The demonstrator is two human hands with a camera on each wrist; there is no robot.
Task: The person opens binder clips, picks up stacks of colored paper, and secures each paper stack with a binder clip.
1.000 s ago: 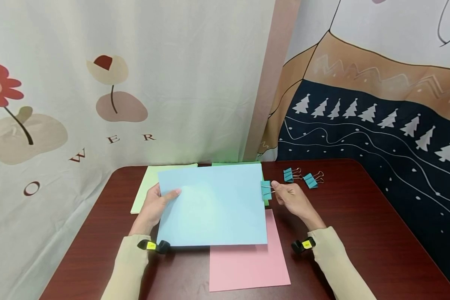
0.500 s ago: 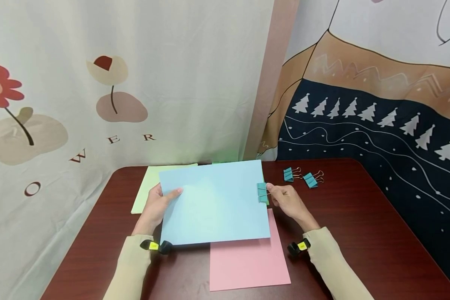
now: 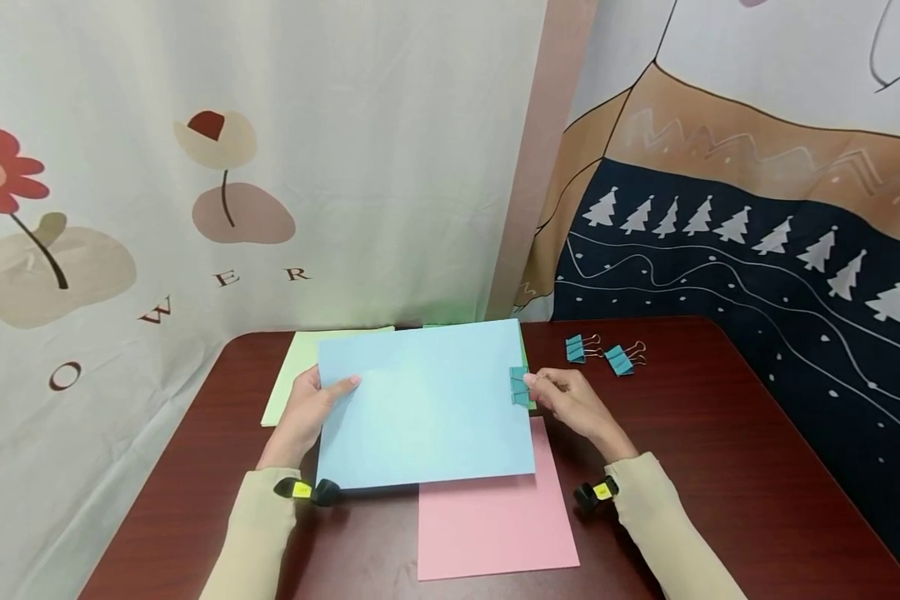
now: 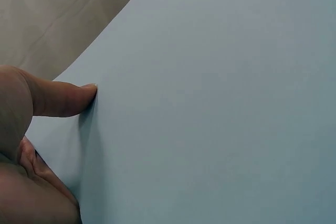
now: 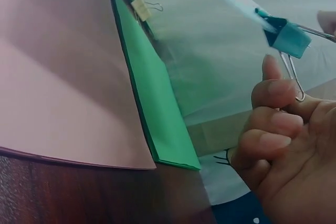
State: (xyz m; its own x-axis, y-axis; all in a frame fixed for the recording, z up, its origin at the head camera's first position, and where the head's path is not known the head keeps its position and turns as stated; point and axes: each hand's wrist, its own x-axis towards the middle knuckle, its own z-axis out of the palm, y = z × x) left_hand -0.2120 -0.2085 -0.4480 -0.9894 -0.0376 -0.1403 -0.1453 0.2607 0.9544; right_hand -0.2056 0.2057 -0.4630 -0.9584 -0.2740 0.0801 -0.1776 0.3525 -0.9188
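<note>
My left hand [image 3: 300, 417] grips the left edge of a light blue sheet or stack of paper [image 3: 427, 408], thumb on top in the left wrist view. The paper is raised and tilted above the table. On its right edge sits a teal binder clip [image 3: 520, 386]. My right hand [image 3: 577, 408] pinches the clip by its wire handles. In the right wrist view, the clip's body [image 5: 292, 39] bites over the paper's edge, and the other fingers curl below the handles.
Pink paper [image 3: 495, 533] lies partly under the blue paper. Green paper [image 5: 157, 98] and pale yellow-green paper [image 3: 285, 392] lie behind; a gold-coloured clip [image 5: 140, 9] shows at the back. Two more teal binder clips [image 3: 585, 348] rest on the dark red table [image 3: 720, 417] at right.
The right hand has moved left with the binder clip, which now sits further in over the blue paper's edge. The paper's right side has risen slightly; the left hand's grip is unchanged.
</note>
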